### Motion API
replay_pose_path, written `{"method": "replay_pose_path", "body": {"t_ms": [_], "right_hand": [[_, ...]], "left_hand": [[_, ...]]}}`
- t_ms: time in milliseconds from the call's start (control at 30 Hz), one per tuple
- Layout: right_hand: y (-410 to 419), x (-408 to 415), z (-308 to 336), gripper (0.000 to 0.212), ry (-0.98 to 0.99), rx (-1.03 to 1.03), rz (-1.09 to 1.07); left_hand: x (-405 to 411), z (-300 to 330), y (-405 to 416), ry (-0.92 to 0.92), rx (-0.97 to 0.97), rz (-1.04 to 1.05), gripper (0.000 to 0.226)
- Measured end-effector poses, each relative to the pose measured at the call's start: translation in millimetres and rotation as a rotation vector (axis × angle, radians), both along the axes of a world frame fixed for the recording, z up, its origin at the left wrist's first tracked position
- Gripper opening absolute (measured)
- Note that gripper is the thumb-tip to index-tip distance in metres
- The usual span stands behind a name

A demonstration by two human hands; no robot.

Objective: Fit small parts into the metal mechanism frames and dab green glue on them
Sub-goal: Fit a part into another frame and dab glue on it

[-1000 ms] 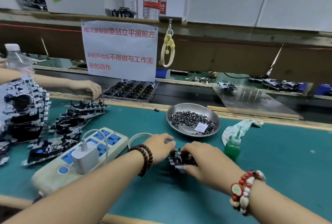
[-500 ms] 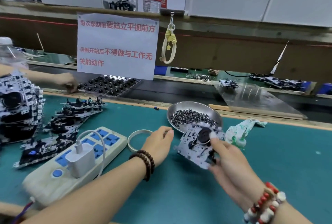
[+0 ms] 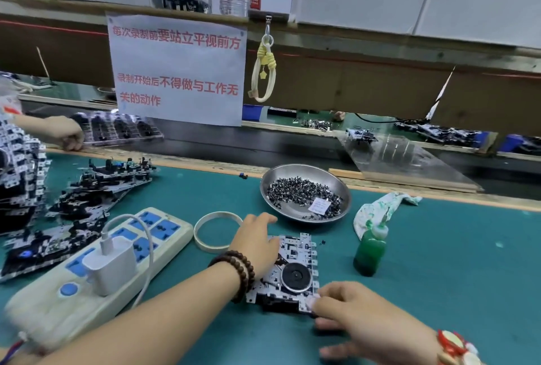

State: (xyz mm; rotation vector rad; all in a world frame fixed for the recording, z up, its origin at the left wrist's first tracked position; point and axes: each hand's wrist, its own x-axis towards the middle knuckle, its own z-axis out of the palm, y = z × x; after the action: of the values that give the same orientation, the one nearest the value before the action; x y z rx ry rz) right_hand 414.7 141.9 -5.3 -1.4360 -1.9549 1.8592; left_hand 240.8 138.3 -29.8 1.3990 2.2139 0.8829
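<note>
I have the green tabletop [image 3: 453, 262] spread in front of me, with stacks of frames [image 3: 96, 189] piled at the far left beside a power strip [image 3: 96, 271]. Beyond my hands sits the dish [image 3: 336, 186] of small dark parts [image 3: 298, 192], and to its right the glue bottle [image 3: 369, 250] stands upright, near a stained rag [image 3: 380, 206].

The frame [image 3: 288, 274] I am working on lies flat between my hands, its round black wheel facing up. My left hand [image 3: 256, 243] rests on its far left corner, fingers loosely bent over the edge; whether they truly grip it I cannot tell. My right hand [image 3: 357, 320] touches the near right corner, and its fingers [image 3: 328, 298] are lightly curled, seemingly pinching that edge (motion blur makes this uncertain).

I judge the frame is just being seated for fitting. Next I would reach to the dish, pick one part, and hold the frame steady with the left hand while setting it in; glue follows.
</note>
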Motion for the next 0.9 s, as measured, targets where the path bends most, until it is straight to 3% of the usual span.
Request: {"method": "replay_pose_path", "body": {"t_ms": [100,167,400,567,900], "right_hand": [[10,4,12,0.019,-0.31,0.371,0.234],[19,-2,23,0.024,-0.367,0.527,0.291],[72,-71,39,0.011,-0.14,0.908,0.174],[114,-106,25,0.028,-0.365,0.988,0.319],[149,-126,-5,0.023,-0.443,0.917,0.431]], "left_hand": [[3,-7,-2,0.002,0.049,0.007,0.035],[6,-11,-2,-0.015,0.085,0.039,0.032],[17,-20,-2,-0.144,0.217,0.164,0.026],[17,-20,-5,-0.213,0.229,0.172,0.023],[16,-25,-2,-0.203,0.256,0.181,0.028]]}}
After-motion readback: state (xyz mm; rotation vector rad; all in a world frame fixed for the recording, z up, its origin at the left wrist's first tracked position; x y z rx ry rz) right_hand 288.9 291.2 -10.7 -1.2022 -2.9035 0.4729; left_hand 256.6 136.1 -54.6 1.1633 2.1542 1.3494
